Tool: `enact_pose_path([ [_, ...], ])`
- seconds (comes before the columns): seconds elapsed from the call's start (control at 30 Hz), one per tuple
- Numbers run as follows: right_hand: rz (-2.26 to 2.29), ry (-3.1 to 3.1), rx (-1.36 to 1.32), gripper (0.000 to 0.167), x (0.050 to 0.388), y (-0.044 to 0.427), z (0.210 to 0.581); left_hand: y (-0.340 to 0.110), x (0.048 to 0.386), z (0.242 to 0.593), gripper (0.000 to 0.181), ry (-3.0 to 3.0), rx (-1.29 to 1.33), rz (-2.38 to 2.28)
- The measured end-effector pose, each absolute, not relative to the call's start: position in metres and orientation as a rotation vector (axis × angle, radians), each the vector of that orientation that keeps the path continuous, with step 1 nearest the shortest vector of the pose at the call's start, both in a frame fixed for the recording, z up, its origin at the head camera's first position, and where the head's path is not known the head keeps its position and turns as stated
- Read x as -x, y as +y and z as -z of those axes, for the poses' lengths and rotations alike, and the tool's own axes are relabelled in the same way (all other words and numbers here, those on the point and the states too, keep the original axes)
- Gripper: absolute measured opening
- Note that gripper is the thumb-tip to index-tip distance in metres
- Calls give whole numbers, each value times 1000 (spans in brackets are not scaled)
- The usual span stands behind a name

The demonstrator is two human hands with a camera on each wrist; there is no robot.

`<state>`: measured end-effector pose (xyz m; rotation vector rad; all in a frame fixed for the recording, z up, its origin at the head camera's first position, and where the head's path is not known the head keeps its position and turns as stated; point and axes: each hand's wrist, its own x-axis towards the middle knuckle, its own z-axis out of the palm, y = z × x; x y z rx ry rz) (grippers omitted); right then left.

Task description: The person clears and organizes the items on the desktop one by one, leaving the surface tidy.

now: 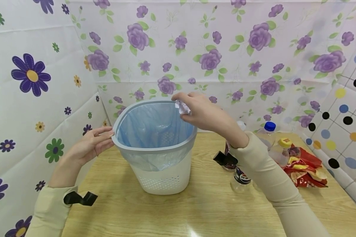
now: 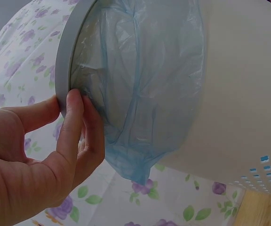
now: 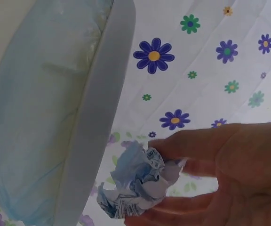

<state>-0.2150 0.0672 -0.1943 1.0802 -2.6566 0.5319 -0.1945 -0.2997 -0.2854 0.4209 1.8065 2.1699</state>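
Note:
A white trash can (image 1: 166, 179) with a grey rim (image 1: 154, 150) stands on the wooden table, lined with a thin blue plastic bag (image 1: 148, 123). The bag's edge folds down outside the rim. At the can's left side, my left hand (image 1: 90, 144) pinches the rim between thumb and fingertips, seen closely in the left wrist view. Above the right back part of the can's opening, my right hand (image 1: 206, 112) holds a crumpled piece of paper (image 3: 140, 181) between thumb and fingers. Printed marks show on the paper in the right wrist view.
Right of the can, partly behind my right forearm, stand several plastic bottles, one with a blue cap (image 1: 270, 126) and one with a yellow cap (image 1: 285, 143). Red snack packets (image 1: 305, 168) lie beyond them. Flower-printed sheets (image 1: 181, 65) hang behind and to the left.

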Motion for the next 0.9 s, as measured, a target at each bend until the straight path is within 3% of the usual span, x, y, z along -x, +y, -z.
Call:
enact_pose_path([
  [0.27, -473, -2625, -1317, 49, 221, 63, 202, -300, 194, 285, 22, 1809, -408, -2168],
  [0.43, -413, -2633, -1370, 59, 221, 63, 204, -300, 194, 285, 23, 1788, -423, -2178],
  [0.6, -408, -2685, -1372, 64, 220, 68, 204, -300, 194, 284, 24, 1755, -448, -2189],
  [0.9, -481, -2747, -1201, 55, 218, 94, 215, -300, 195, 285, 24, 1761, -446, -2180],
])
